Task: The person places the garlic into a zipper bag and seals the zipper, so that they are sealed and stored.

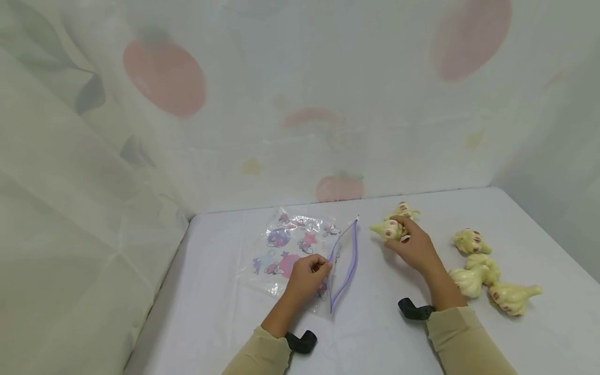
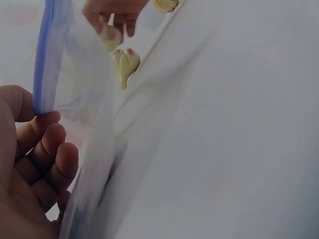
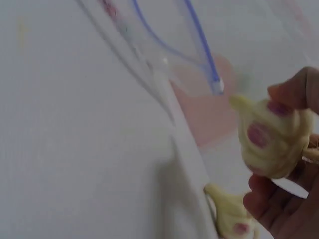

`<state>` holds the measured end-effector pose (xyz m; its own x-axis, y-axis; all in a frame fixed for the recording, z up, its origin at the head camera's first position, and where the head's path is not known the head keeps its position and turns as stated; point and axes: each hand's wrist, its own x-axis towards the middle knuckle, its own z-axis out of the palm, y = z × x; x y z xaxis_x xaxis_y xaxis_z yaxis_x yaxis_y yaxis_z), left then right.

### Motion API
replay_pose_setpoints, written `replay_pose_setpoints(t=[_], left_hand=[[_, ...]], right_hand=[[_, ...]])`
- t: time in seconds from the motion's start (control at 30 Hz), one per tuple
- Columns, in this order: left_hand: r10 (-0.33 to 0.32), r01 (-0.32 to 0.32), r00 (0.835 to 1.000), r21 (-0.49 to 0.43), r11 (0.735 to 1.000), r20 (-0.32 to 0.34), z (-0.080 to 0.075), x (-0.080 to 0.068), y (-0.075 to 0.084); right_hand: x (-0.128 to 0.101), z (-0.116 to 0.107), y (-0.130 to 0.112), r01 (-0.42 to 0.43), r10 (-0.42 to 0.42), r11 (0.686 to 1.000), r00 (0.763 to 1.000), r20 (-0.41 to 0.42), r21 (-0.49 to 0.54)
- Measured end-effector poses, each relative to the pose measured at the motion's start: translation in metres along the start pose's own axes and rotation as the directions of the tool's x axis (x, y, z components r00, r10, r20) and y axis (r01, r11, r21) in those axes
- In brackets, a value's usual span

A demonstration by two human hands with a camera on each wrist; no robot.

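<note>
Now left hand (image 1: 307, 275) pinching the purple zipper edge of the printed plastic bag (image 1: 290, 250), flat on the table (image 1: 375, 333). Right hand (image 1: 414, 249) grasping one cream garlic toy (image 1: 388, 229) just beside the bag's opening. Four more garlic toys (image 1: 483, 271) lying farther right.

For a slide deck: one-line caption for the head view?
Left hand holds open a zip bag while right hand grips a yellow toy.
</note>
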<state>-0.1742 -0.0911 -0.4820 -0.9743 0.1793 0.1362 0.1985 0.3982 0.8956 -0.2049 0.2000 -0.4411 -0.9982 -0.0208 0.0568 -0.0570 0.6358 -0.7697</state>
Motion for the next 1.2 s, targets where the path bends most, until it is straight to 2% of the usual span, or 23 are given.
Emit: replay_pose_setpoints(t=[0.13, 0.27, 0.37, 0.5, 0.67, 0.83, 1.03, 1.2], left_hand=[[0.005, -0.005, 1.000, 0.018, 1.000, -0.001, 0.001, -0.001, 0.003], [0.004, -0.004, 1.000, 0.004, 1.000, -0.006, 0.002, -0.001, 0.003], [0.001, -0.001, 1.000, -0.041, 0.999, 0.007, 0.005, -0.001, 0.001], [0.008, -0.004, 0.999, -0.089, 0.996, 0.041, 0.008, -0.001, 0.000], [0.047, -0.037, 0.996, -0.117, 0.992, 0.080, 0.009, -0.002, 0.002], [0.081, -0.068, 0.992, -0.130, 0.989, 0.099, 0.010, -0.002, 0.001], [0.065, -0.051, 0.994, -0.145, 0.988, 0.092, 0.011, -0.001, 0.000], [0.036, -0.023, 0.995, -0.135, 0.991, 0.093, 0.011, -0.002, 0.005]], right_hand=[[-0.005, 0.012, -0.015, 0.133, -0.137, 0.988, 0.989, 0.050, 0.074], [-0.008, 0.031, -0.025, 0.250, -0.260, 0.964, 0.956, 0.137, 0.087], [-0.011, 0.045, -0.028, 0.286, -0.290, 0.957, 0.939, 0.184, 0.047], [-0.012, 0.056, -0.028, 0.298, -0.289, 0.954, 0.934, 0.209, -0.014], [-0.011, 0.062, -0.029, 0.269, -0.251, 0.957, 0.954, 0.165, -0.103], [-0.012, 0.067, -0.032, 0.218, -0.211, 0.974, 0.972, 0.101, -0.067], [-0.014, 0.070, -0.033, 0.241, -0.240, 0.970, 0.970, 0.050, -0.019], [-0.014, 0.074, -0.033, 0.314, -0.316, 0.948, 0.947, -0.053, -0.045]])
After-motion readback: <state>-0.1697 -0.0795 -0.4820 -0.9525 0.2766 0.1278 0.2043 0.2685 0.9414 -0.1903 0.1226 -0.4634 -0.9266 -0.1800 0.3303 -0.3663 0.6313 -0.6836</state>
